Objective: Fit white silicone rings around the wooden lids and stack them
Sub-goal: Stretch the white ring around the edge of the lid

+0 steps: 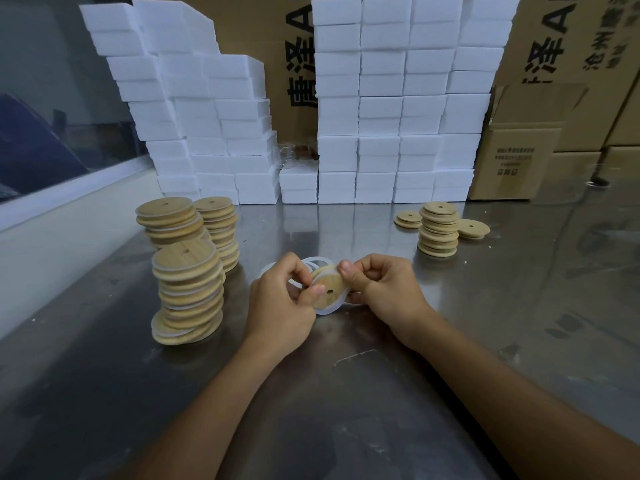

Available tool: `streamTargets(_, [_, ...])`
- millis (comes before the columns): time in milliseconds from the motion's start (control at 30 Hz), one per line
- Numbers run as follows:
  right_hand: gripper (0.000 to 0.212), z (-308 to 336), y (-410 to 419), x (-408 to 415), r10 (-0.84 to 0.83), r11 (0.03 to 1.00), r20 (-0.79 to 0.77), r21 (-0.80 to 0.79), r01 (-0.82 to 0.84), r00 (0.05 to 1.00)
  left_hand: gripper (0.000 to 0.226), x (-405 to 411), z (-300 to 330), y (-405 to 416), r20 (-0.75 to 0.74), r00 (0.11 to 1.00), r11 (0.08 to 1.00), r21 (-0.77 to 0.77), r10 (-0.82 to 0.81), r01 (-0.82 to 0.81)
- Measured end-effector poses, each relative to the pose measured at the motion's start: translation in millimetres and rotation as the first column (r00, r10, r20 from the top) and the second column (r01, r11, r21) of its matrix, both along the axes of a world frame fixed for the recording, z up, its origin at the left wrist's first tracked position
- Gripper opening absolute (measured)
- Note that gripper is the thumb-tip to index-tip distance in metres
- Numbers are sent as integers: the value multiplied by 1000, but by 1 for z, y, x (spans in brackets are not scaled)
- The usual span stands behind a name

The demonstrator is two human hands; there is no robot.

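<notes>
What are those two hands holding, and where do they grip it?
A wooden lid with a white ring: left hand and right hand pinch its opposite edges.

The left hand (pixel 280 303) and right hand (pixel 381 289) cover most of the wooden lid (pixel 329 289), so how far the white ring (pixel 329 308) is seated is anyone's guess. Loose rings (pixel 317 263) behind are mostly hidden too. The cardboard boxes (pixel 540 64) get cut off by the frame, and their small print is unreadable.

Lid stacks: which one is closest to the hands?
The front left stack, the leaning one just beside the left hand. The two other left stacks stand behind it, and the ringless right stack sits farther back.
</notes>
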State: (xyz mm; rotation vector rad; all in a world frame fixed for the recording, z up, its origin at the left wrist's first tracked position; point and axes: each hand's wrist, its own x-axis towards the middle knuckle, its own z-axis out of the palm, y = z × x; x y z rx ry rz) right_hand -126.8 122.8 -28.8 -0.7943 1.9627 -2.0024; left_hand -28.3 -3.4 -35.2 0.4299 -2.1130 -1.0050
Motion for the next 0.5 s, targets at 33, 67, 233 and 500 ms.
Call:
streamTargets(33, [25,0,1,-1,24,1000,5,-1,-24,1000,36,0,0,-1,-4,1000,1000,14,-1,2])
streamTargets(67, [24,0,1,-1,48,999,6,2,-48,999,36,1,-1,-2,-7,1000,1000,28,0,0])
streamTargets(233, [16,-1,3,-2,87,996,-3,-12,-87,996,35,1,-1,-4,-16,1000,998,61,6,-5])
streamTargets(500, [20,-3,1,-4,13,1000,28,3,-13,1000,33,1,0,-2,-12,1000,997,76,-5,6])
